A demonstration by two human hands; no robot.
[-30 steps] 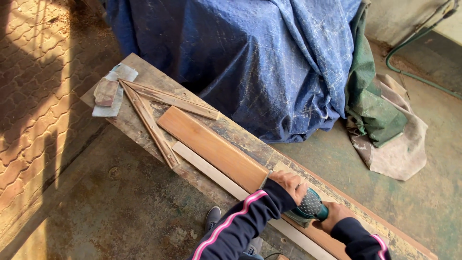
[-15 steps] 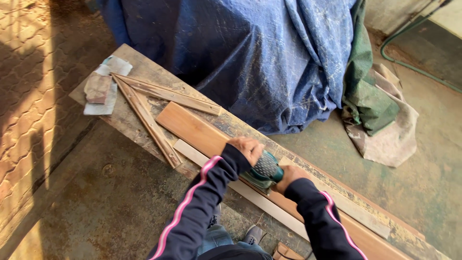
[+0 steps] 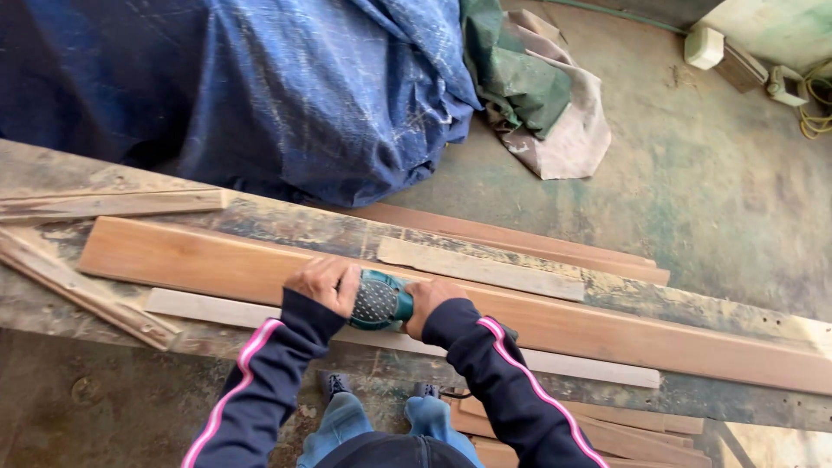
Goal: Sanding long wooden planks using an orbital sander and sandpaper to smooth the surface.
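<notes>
Head view: both hands on the teal sander (image 3: 379, 300), which sits on the long reddish board (image 3: 607, 329) approx mid-length. Left hand (image 3: 325, 282) wraps the sander's left side, right hand (image 3: 431, 299) grips its rear w/ fingers curled round. Board's long axis runs left-right across the workbench (image 3: 286, 227), slightly down to the right; more bare board lies to the right of the hands than left. A pale strip (image 3: 477, 267) lies just beyond the sander.
</notes>
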